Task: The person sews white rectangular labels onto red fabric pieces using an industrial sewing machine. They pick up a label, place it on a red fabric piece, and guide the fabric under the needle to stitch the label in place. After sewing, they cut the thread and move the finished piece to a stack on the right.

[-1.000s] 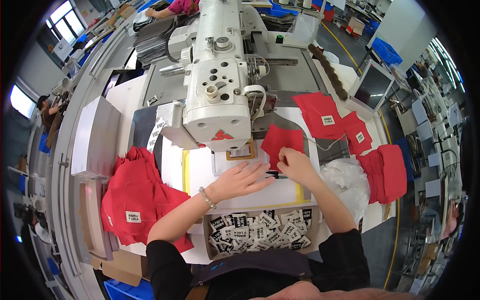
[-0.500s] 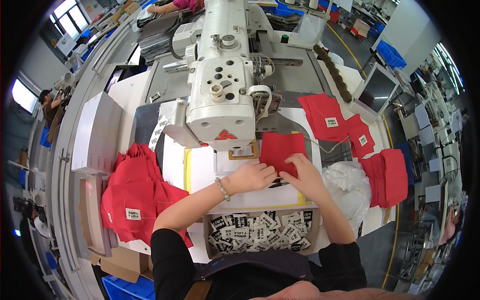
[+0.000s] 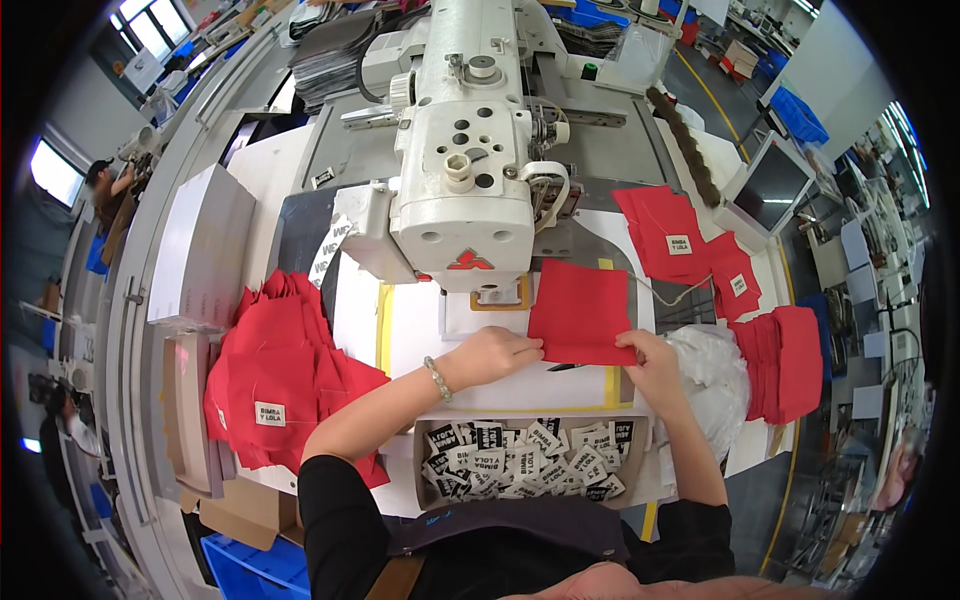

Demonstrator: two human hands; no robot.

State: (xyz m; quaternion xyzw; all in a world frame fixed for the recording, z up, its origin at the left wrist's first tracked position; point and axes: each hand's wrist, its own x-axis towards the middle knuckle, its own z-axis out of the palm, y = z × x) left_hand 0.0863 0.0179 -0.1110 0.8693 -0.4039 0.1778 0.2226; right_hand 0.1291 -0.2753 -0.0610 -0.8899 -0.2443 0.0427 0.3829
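A red square piece of fabric point(image 3: 582, 312) lies spread on the white work surface, just right of the sewing machine's head point(image 3: 462, 215). My left hand point(image 3: 495, 356), a beaded bracelet at its wrist, pinches the lower left corner of the cloth. Its lower right corner is between the thumb and fingers of my right hand point(image 3: 652, 362). Left of the fabric, a small brass-coloured frame point(image 3: 500, 295) sits under the machine head. Below my hands stands a cardboard box point(image 3: 425, 492) full of black and white labels point(image 3: 525, 462).
At left a heap of red pieces point(image 3: 280, 370) lies beside a tall white box point(image 3: 200, 250). Labelled red pieces point(image 3: 665, 235) rest at right, above a crumpled white plastic bag point(image 3: 708, 370) and a stack of folded red fabric point(image 3: 782, 362). A screen point(image 3: 772, 185) stands far right.
My right hand has moved right and down along the fabric to its lower right corner. The red piece now lies flatter and wider between my hands. The whole view has shifted slightly.
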